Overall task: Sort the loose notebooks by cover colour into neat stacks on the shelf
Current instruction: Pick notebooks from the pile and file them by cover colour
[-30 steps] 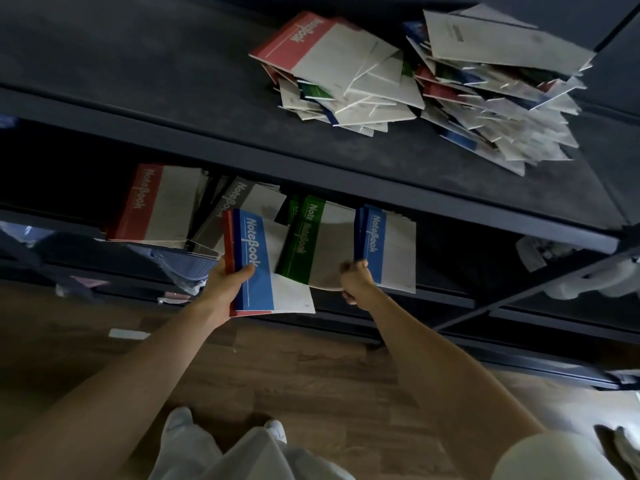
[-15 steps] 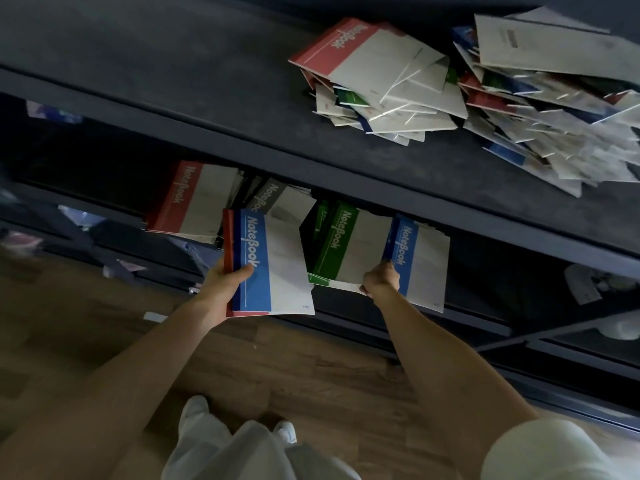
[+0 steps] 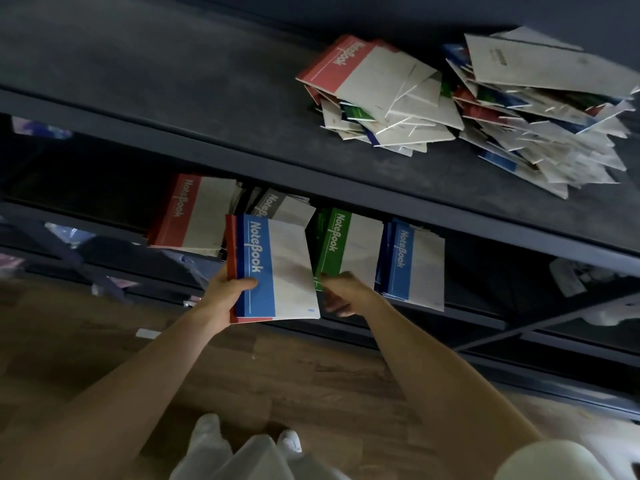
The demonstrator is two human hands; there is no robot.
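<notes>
My left hand (image 3: 225, 295) grips a blue notebook (image 3: 277, 268) with a red one (image 3: 230, 251) under it, held in front of the lower shelf. On that shelf lie a red stack (image 3: 194, 213), a grey stack (image 3: 282, 205), a green stack (image 3: 346, 244) and a blue stack (image 3: 414, 263). My right hand (image 3: 343, 292) hovers at the green stack's front edge, blurred, fingers loosely curled and holding nothing. Two messy piles of loose notebooks (image 3: 381, 98) (image 3: 540, 109) lie on the top shelf.
The dark top shelf (image 3: 173, 98) is bare on its left half, and its front edge (image 3: 242, 161) overhangs the sorted stacks. Wooden floor (image 3: 311, 375) and my feet are below. White and coloured items sit in lower compartments at the far right and left.
My right hand has let go of the green stack's front corner and drawn back slightly toward me. My left hand still holds the blue and red notebooks in the same place.
</notes>
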